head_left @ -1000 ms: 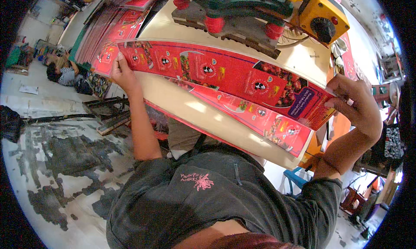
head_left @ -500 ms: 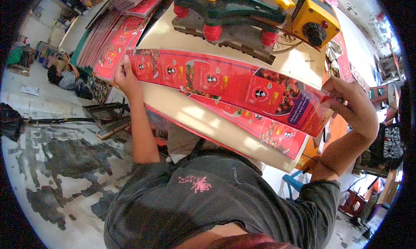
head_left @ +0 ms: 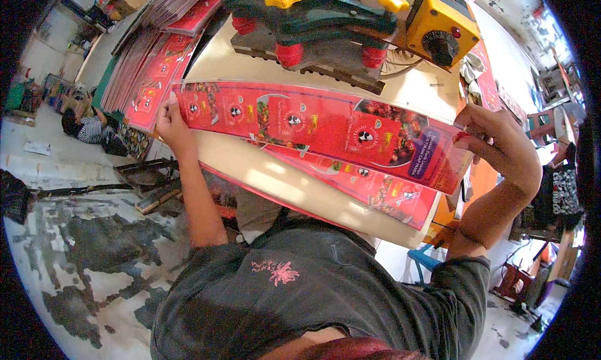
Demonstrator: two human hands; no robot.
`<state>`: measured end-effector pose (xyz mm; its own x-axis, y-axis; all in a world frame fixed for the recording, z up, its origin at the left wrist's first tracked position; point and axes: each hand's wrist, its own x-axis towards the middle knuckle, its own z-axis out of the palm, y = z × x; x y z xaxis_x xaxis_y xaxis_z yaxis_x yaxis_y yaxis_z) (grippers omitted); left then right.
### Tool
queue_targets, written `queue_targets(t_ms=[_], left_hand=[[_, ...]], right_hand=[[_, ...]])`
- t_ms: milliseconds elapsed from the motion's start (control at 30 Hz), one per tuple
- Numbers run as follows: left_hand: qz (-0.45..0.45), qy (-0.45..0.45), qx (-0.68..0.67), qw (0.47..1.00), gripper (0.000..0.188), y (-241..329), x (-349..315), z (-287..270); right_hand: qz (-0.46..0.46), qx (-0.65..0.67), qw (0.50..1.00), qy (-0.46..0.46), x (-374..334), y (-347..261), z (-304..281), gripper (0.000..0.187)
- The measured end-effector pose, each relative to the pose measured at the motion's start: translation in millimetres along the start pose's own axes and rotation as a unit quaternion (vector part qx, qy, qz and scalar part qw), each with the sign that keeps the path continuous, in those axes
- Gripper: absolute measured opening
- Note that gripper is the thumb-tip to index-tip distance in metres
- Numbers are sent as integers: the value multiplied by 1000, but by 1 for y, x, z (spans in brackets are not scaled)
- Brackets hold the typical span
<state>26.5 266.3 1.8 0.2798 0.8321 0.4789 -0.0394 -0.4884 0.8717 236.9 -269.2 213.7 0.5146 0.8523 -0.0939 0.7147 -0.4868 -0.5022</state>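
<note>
A long, flat, glossy red printed packaging sheet [head_left: 313,131] is held stretched between both hands just above the cream-coloured bench [head_left: 275,178]. Its long axis runs from upper left to lower right, roughly along the bench's near edge. The left hand [head_left: 170,123] pinches the left end, fingers closed together on that short edge with the thumb on top. The right hand [head_left: 501,144] grips the far right end, where the fingers [head_left: 469,119] curl over the top corner, clamped on the sheet; how the thumb sits underneath is hidden, so I can only guess that it presses from below. Each hand is at its own end, neither nearer the middle.

Under the held sheet a second red printed sheet [head_left: 375,191] lies flat on the bench, parallel to it and poking out toward the person. Just beyond the held sheet stands a dark green machine with red rollers [head_left: 313,22], and beside it on the right a yellow control box with a black dial [head_left: 441,25]. A stack of similar red sheets [head_left: 156,78] lies off to the left.
</note>
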Motion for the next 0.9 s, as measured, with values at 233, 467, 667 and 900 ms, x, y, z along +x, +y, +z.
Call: queue_targets(t_ms=[233,467,667,900], left_hand=[[5,21,-20,1000,27,-20,8,-7],[-4,-15,-57,998,26,-19,8,-3],[48,-101,71,991,29,-1,4,3],[-20,-123,43,991,32,-7,2,5]], right_hand=[[-7,23,999,27,-3,-10,-3,22],[64,18,989,132,-1,-15,-2,17],[90,247,942,208,2,-24,-2,25],[60,281,927,241,4,-16,0,24]])
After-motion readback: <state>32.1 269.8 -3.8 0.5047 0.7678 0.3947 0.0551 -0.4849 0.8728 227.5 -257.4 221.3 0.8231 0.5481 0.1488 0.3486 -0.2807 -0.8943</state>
